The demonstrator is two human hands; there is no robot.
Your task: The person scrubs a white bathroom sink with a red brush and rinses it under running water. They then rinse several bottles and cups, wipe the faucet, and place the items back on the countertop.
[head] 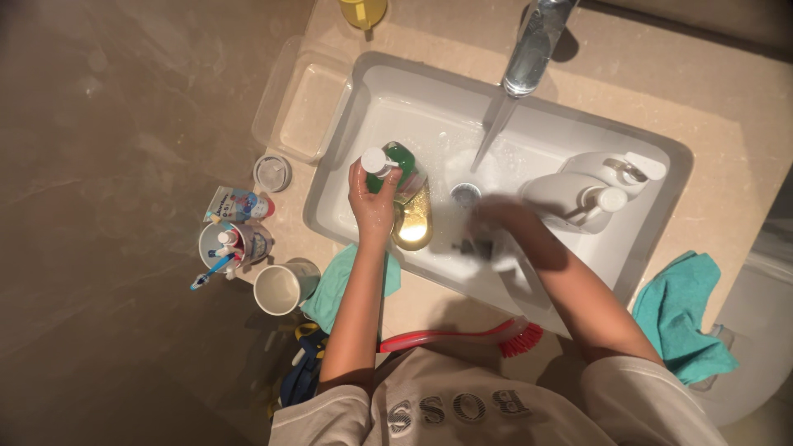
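My left hand (pixel 372 198) was clamped round the neck of a green bottle (pixel 405 169) with a white pump cap, held over the sink (pixel 330 206) near its 9 o'clock wall. A gold bottle (pixel 413 223) lay just below it, touching or nearly so. My right hand (pixel 496 223) was down in the basin at 6 o'clock of the drain (pixel 465 194), blurred; couldn't tell whether its fingers were apart or together. Water ran from the tap (pixel 533 45) at 12 o'clock. Two white pump bottles (pixel 578 194) lay at the basin's 3 o'clock. On the tabletop: a cup (pixel 281 289) at 8 o'clock, a red brush (pixel 471 337) at 6 o'clock.
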